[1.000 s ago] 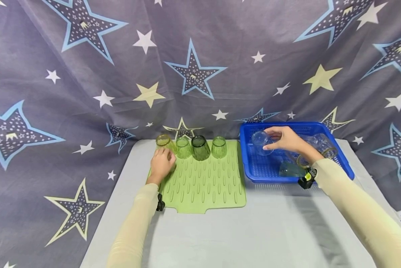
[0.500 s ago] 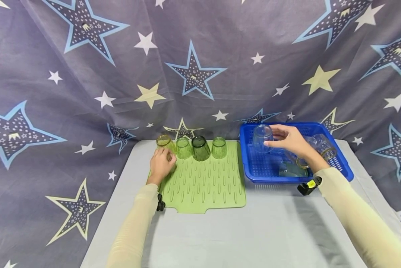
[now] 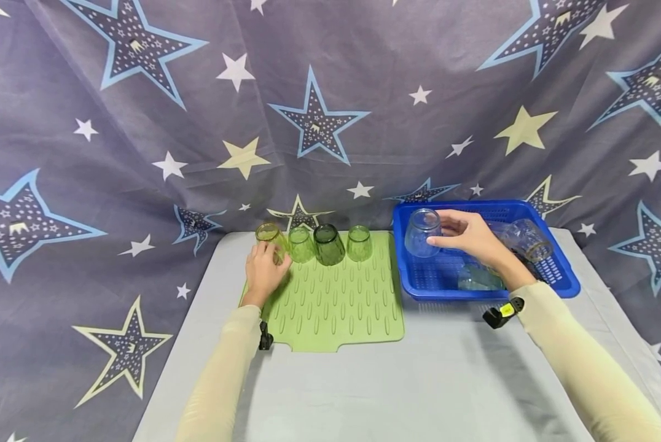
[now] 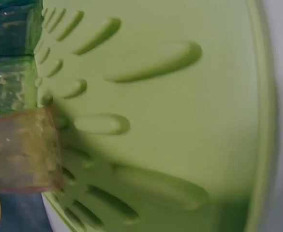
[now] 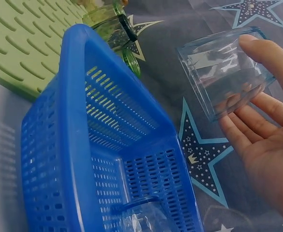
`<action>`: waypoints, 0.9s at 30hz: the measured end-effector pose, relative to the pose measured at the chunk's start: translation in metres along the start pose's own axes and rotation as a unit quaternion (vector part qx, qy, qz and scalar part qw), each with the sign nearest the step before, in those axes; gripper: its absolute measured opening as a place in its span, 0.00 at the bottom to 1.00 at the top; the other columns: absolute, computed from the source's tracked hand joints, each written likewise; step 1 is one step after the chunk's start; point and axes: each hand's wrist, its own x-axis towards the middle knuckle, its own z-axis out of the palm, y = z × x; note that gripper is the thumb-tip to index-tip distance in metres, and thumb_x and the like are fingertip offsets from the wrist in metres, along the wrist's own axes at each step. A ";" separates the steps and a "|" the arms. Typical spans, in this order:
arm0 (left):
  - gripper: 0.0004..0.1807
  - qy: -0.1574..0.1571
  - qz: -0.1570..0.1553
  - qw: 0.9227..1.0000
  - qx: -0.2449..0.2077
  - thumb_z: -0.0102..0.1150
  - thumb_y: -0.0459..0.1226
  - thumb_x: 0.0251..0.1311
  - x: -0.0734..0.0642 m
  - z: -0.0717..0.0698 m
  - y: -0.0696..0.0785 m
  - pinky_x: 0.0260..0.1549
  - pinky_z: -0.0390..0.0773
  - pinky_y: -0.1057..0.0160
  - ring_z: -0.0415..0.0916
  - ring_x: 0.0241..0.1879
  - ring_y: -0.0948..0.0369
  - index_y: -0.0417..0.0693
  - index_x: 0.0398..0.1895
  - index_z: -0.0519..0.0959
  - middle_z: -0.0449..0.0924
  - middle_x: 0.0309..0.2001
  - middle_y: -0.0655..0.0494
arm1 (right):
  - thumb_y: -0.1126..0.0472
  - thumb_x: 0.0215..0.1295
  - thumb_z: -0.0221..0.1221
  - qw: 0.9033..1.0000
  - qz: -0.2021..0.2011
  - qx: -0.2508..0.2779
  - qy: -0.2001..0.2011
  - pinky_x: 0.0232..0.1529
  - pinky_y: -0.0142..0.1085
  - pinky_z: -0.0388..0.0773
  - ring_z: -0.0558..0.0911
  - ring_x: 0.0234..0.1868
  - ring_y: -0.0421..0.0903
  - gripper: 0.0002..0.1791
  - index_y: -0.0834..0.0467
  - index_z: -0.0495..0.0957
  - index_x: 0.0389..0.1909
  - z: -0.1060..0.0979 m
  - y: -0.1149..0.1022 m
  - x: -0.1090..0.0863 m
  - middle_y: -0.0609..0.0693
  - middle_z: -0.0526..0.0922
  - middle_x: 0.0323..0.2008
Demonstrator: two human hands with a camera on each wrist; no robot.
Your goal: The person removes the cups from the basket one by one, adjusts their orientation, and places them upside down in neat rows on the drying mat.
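Note:
My right hand (image 3: 465,236) grips a clear, faintly bluish drinking glass (image 3: 422,234) over the left part of the blue basket (image 3: 410,285). In the right wrist view the thumb lies on one side of this glass and the fingers lie behind it. At the left end of a row, my left hand (image 3: 266,270) holds a yellow glass (image 3: 268,232) on the green drying mat (image 3: 336,313). Beside it stand a light green glass (image 3: 301,245), a dark green glass (image 3: 329,247) and another green glass (image 3: 359,244), all upside down.
More glasses lie in the basket: a greenish one (image 3: 480,278) near the front and a clear one with a yellowish rim (image 3: 532,240) at the right. A star-patterned curtain (image 3: 397,141) hangs behind the white-covered table (image 3: 375,393).
My right hand has lifted the clear glass from lower in the basket, turned it more upright and shifted slightly left. The left hand stays at the yellow glass.

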 end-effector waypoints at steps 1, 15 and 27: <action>0.13 0.020 0.008 1.000 -0.004 0.63 0.42 0.58 0.001 -0.001 0.002 0.38 0.75 0.47 0.74 0.38 0.46 0.41 0.37 0.83 0.79 0.38 0.45 | 0.59 0.63 0.70 1.000 0.000 0.004 -0.001 0.65 0.33 0.76 0.77 0.67 0.47 0.34 0.57 0.72 0.70 0.001 0.000 0.000 0.57 0.76 0.68; 0.15 0.141 0.086 0.978 -0.131 0.65 0.38 0.56 0.042 -0.026 0.092 0.45 0.77 0.48 0.77 0.46 0.47 0.42 0.46 0.83 0.82 0.46 0.45 | 0.59 0.64 0.69 0.999 -0.007 0.020 -0.032 0.64 0.29 0.75 0.72 0.72 0.58 0.37 0.61 0.68 0.73 0.018 -0.006 0.006 0.60 0.73 0.70; 0.21 -0.015 0.102 0.966 -0.235 0.58 0.46 0.64 0.061 -0.031 0.189 0.52 0.79 0.56 0.75 0.56 0.56 0.52 0.58 0.80 0.81 0.56 0.54 | 0.61 0.63 0.69 0.998 -0.034 0.013 -0.045 0.70 0.45 0.72 0.74 0.70 0.57 0.36 0.62 0.70 0.71 0.039 -0.012 0.015 0.61 0.75 0.69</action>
